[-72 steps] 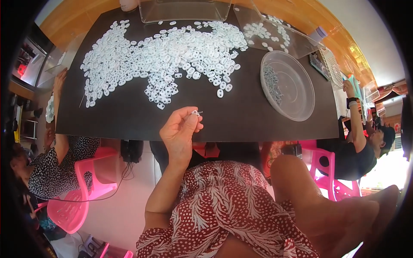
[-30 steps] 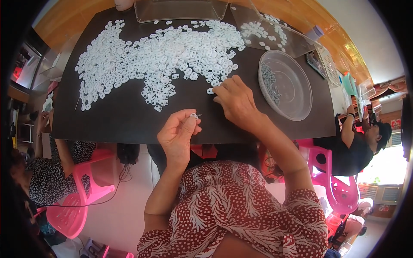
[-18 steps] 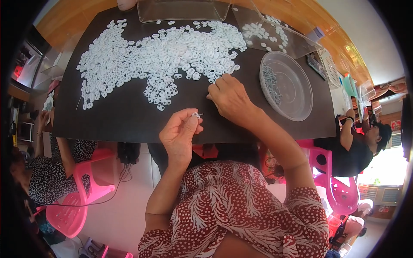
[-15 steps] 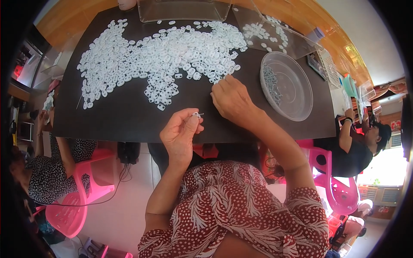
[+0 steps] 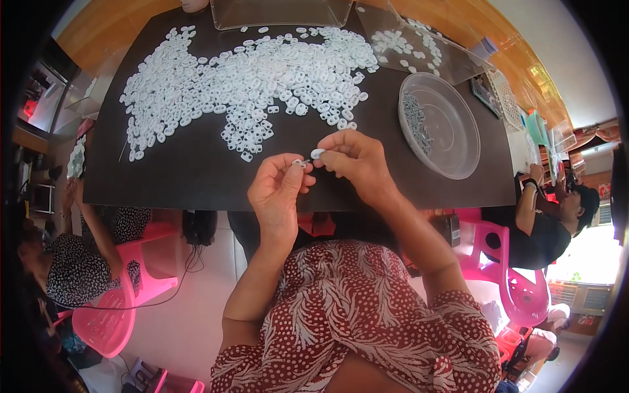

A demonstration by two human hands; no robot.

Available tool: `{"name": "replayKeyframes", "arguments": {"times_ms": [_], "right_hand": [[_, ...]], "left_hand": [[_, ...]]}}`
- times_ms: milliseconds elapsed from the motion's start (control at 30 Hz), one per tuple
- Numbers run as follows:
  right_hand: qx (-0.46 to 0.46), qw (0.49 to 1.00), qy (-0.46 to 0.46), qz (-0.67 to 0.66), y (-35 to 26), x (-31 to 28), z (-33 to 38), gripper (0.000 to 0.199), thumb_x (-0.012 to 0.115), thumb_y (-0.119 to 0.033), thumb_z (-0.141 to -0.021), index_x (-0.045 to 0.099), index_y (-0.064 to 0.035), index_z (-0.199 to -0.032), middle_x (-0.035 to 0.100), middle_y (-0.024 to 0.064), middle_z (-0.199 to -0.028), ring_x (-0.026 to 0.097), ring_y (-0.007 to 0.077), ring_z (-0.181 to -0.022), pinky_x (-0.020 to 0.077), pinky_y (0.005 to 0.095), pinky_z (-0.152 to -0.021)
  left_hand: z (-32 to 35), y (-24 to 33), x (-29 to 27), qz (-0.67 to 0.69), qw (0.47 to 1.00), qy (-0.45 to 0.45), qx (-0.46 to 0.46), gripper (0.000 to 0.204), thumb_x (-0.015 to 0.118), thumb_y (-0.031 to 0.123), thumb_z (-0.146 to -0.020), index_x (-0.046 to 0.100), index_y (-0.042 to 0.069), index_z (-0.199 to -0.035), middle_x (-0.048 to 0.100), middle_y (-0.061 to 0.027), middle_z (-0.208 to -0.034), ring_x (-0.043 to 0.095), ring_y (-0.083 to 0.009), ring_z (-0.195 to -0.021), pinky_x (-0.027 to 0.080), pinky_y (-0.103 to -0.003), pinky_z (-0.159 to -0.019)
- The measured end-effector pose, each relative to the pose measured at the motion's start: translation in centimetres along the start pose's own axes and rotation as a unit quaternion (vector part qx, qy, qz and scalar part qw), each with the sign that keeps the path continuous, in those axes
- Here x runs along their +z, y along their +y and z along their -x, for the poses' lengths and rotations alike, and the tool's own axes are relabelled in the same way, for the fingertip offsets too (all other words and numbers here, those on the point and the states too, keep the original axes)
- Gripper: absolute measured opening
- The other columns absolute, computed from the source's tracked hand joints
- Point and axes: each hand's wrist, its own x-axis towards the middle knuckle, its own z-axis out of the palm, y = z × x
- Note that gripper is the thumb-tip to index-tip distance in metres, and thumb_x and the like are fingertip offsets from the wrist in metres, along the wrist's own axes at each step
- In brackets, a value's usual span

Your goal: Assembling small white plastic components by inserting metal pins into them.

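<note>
My left hand (image 5: 278, 196) pinches a small white plastic piece (image 5: 299, 163) between thumb and fingers, and a thin metal screw (image 5: 308, 161) sticks out of it to the right. Close beside it, my right hand (image 5: 362, 165) grips a white oval plastic piece (image 5: 318, 154) by its edge. The oval piece is at the screw's tip; whether they touch is too small to tell. Beyond my hands spreads a large heap of white oval pieces (image 5: 282, 72), with a cluster of smaller squarish white pieces (image 5: 244, 134) at its near side.
Right of my hands is a round clear plastic container (image 5: 466, 157) holding many screws (image 5: 415, 124). Behind it lies a clear sheet (image 5: 452, 69) with scattered white pieces. A clear bin (image 5: 282, 16) stands at the table's far edge. Other people sit left and right on pink chairs (image 5: 521, 288).
My right hand has come back from the near edge of the white heap toward my left hand, now with an oval piece in its fingers. The left hand has barely moved.
</note>
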Motion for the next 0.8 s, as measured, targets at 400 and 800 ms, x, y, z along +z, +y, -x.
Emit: {"name": "replayKeyframes", "arguments": {"times_ms": [400, 800], "right_hand": [[-0.038, 0.999, 0.035, -0.008, 0.7, 0.8, 1.1, 0.008, 0.063, -0.002, -0.085, 0.062, 0.0028, -0.09, 0.064, 0.0021, -0.08, 0.058, 0.0046, -0.073, 0.0464, 0.0188, -0.064], [-0.021, 0.997, 0.043, -0.057, 0.7, 1.3, 1.6, 0.012, 0.065, -0.003, -0.083, 0.063, 0.0027, -0.093, 0.066, 0.0034, -0.08, 0.059, 0.0049, -0.073, 0.0465, 0.0186, -0.064]], "left_hand": [[-0.1, -0.3, 0.4, 0.034, 0.999, 0.009, 0.009, 0.011, 0.058, 0.006, -0.091, 0.058, -0.003, -0.095, 0.065, -0.0098, -0.084, 0.06, -0.0126, -0.068, 0.046, -0.023, -0.061], [0.1, -0.1, 0.5, 0.039, 0.999, 0.007, 0.017, 0.011, 0.058, 0.005, -0.09, 0.058, -0.004, -0.097, 0.065, -0.0099, -0.083, 0.06, -0.0131, -0.067, 0.047, -0.024, -0.06]]}}
